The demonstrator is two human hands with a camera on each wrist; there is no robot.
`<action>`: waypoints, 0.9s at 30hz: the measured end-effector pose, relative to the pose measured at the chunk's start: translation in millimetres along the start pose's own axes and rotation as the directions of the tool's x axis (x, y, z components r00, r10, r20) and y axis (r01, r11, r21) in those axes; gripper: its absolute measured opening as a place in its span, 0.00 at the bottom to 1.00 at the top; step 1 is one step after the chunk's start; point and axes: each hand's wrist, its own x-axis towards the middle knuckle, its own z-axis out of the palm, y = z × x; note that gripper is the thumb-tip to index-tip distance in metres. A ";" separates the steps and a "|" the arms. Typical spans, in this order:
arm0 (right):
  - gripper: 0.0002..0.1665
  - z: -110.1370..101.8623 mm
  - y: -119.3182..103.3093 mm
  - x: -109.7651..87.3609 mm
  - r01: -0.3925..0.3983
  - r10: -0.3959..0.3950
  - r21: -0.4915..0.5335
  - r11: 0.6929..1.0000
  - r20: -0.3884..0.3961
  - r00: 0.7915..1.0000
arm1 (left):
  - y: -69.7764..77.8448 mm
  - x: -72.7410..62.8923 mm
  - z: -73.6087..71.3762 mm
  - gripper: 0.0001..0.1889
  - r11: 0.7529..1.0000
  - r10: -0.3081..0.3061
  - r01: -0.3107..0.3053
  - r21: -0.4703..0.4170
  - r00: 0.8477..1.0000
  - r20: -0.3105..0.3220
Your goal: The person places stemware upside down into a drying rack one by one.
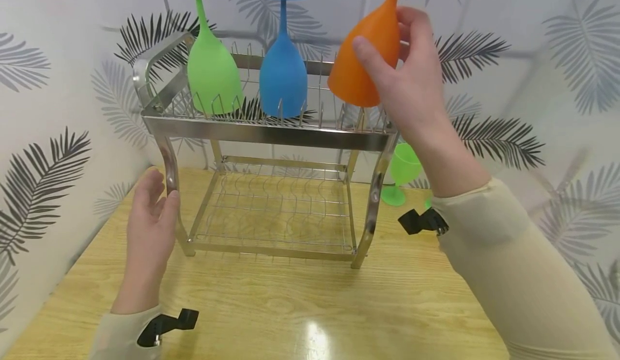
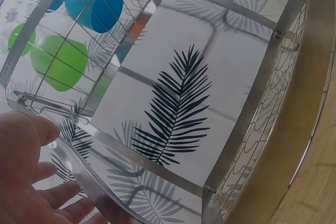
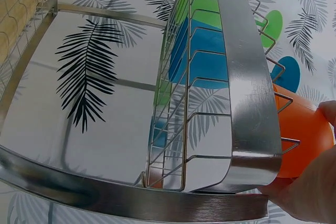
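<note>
My right hand (image 1: 407, 64) grips an orange wine glass (image 1: 363, 58) by its bowl, rim down and tilted, over the right end of the dish rack's top tier (image 1: 271, 134). In the right wrist view the orange bowl (image 3: 302, 129) shows beside the rack's metal side, the thumb on it. Upside down on that tier stand a green wine glass (image 1: 213, 69) at the left and a blue wine glass (image 1: 283, 75) in the middle. My left hand (image 1: 152, 209) is beside the rack's left front leg, fingers relaxed, holding nothing; the left wrist view shows its fingers (image 2: 63, 198) close to the metal frame.
The rack's lower wire tier (image 1: 276, 204) sits over the wooden table (image 1: 271, 295). Behind my right forearm a small green goblet (image 1: 404, 166) stands upright on the table. A wall with a leaf pattern (image 1: 523, 80) rises close behind the rack.
</note>
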 end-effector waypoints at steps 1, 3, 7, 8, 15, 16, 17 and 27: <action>0.38 0.1 0.4 0.6 -0.004 0.004 -0.001 1.000 -0.001 1.000 | -0.3 -0.2 0.1 0.34 1.000 -0.006 0.006 -0.002 1.000 0.004; 0.39 0.1 0.7 2.0 -0.008 0.008 -0.003 1.000 0.000 1.000 | -0.6 -0.7 0.3 0.35 1.000 -0.014 0.014 -0.004 1.000 0.014; 0.40 1.1 -0.3 6.1 -0.021 0.021 -0.013 1.000 0.012 1.000 | -0.7 -1.4 0.7 0.35 1.000 -0.009 0.009 -0.005 1.000 0.029; 0.40 1.6 -0.7 7.6 -0.024 0.024 -0.014 1.000 0.018 1.000 | -0.3 -1.4 0.8 0.36 1.000 -0.006 0.007 -0.005 0.999 0.032; 0.42 7.2 -3.2 18.0 -0.112 0.115 -0.049 0.993 0.082 0.990 | 1.6 -2.7 1.1 0.37 1.000 0.002 -0.001 -0.004 0.998 0.056; 0.42 7.8 -3.2 18.9 -0.124 0.129 -0.058 0.991 0.091 0.987 | 1.8 -2.9 1.3 0.37 1.000 0.002 -0.002 -0.006 0.998 0.058; 0.43 8.3 -3.2 19.8 -0.137 0.143 -0.070 0.988 0.099 0.985 | 2.0 -3.0 1.4 0.37 1.000 0.004 -0.003 -0.006 0.998 0.058; 0.43 13.9 -1.7 29.0 -0.207 0.225 -0.108 0.972 0.195 0.955 | 4.1 -3.2 1.4 0.38 1.000 0.012 -0.011 -0.011 0.998 0.064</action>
